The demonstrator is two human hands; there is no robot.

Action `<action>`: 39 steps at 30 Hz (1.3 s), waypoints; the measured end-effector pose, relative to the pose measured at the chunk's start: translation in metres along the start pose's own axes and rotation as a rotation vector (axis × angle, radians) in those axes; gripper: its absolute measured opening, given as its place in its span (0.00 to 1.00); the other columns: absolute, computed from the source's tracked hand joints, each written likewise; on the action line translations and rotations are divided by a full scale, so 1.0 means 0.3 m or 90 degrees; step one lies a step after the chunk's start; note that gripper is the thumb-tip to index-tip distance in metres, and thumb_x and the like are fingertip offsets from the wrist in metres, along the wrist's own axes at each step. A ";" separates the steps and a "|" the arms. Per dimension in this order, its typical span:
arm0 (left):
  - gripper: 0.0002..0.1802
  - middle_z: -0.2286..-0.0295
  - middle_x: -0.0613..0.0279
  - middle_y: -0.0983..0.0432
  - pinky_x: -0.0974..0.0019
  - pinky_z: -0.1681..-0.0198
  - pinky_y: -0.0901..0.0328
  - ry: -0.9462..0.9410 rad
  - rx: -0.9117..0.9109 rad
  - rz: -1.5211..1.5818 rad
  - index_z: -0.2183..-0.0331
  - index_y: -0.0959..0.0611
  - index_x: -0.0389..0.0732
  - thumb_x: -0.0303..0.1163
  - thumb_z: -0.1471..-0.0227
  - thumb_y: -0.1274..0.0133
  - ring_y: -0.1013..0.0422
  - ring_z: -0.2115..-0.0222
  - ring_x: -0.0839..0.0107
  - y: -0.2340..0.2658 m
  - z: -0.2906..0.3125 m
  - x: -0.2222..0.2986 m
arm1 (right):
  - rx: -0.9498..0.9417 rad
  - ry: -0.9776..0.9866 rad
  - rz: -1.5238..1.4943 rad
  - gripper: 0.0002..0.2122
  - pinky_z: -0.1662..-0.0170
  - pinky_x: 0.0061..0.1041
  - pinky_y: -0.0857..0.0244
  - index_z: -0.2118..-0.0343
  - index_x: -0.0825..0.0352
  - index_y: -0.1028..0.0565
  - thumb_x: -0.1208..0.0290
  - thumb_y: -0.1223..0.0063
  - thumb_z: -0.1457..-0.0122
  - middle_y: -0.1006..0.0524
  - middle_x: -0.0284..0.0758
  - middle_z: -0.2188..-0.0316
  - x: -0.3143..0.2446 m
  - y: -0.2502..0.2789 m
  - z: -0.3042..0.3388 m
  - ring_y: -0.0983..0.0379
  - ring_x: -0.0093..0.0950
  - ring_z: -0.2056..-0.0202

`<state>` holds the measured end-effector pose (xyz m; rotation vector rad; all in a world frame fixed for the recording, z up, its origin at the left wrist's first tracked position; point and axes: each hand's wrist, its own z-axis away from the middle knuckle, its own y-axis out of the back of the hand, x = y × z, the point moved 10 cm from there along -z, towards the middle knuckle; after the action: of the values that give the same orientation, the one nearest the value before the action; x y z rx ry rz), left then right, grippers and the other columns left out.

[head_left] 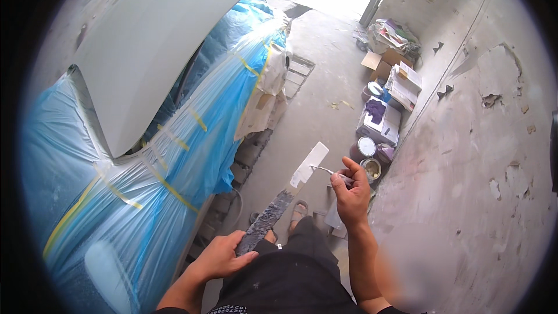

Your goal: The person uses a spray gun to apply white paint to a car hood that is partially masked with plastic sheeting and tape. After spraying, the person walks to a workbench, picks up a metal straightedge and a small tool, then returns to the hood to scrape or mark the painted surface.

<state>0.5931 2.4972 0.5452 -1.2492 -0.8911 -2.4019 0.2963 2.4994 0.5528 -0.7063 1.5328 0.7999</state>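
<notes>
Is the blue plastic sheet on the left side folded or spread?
Spread: the blue plastic sheet drapes widely, with yellow tape strips across it.

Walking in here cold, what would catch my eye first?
Probably the large pale panel and blue plastic sheeting across the left side. Then, at lower centre, the left hand grips a dark-crusted strip with a white end, while the right hand holds a thin white item at that end.
</notes>
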 end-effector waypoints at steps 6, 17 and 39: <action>0.22 0.77 0.49 0.26 0.61 0.71 0.34 0.006 0.057 -0.005 0.64 0.24 0.35 0.41 0.56 0.40 0.27 0.75 0.54 0.011 -0.092 0.068 | -0.034 0.010 -0.030 0.20 0.68 0.13 0.38 0.49 0.69 0.34 0.77 0.45 0.45 0.30 0.29 0.69 -0.009 0.023 -0.154 0.35 0.14 0.71; 0.23 0.78 0.51 0.25 0.64 0.72 0.34 0.048 0.122 0.020 0.63 0.23 0.35 0.42 0.57 0.39 0.27 0.78 0.59 -0.059 -0.277 0.226 | -0.145 0.198 0.011 0.21 0.65 0.15 0.36 0.50 0.69 0.33 0.83 0.46 0.48 0.27 0.33 0.69 -0.047 0.085 -0.432 0.32 0.17 0.70; 0.22 0.72 0.49 0.24 0.61 0.68 0.34 0.087 0.182 0.028 0.62 0.23 0.36 0.41 0.57 0.40 0.27 0.72 0.53 -0.125 -0.345 0.353 | -0.223 0.237 0.039 0.22 0.63 0.17 0.35 0.49 0.69 0.34 0.84 0.46 0.48 0.27 0.34 0.68 -0.057 0.138 -0.563 0.31 0.19 0.68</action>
<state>0.4467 2.4624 0.5719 -0.9769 -1.1047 -2.1985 0.1673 2.3854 0.5831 -1.1181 1.7723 1.0398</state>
